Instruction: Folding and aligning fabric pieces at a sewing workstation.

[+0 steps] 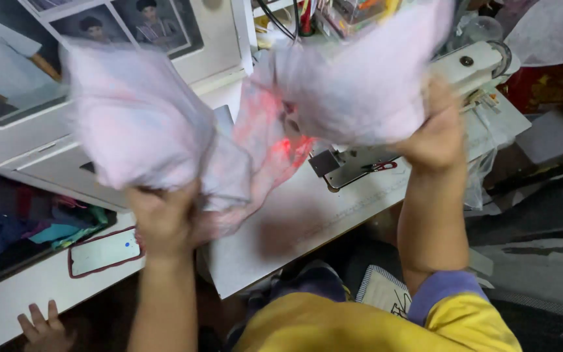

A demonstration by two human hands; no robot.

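pale pink cloth [164,124], white sewing machine [464,72], yellow sleeve [477,319]

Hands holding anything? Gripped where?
Both grip one pale pink cloth: left hand bunches its left end, right hand its right end, raised over the sewing machine.

Rectangular phone [104,251] with red-edged case, pale lit screen, flat on white table [27,290], lower left

White sewing machine [386,156] on a white tabletop [275,241]; phone in a red case [104,251] lying flat at left; framed photographs [86,29] behind; another person's small hand [43,329] at the lower left edge.
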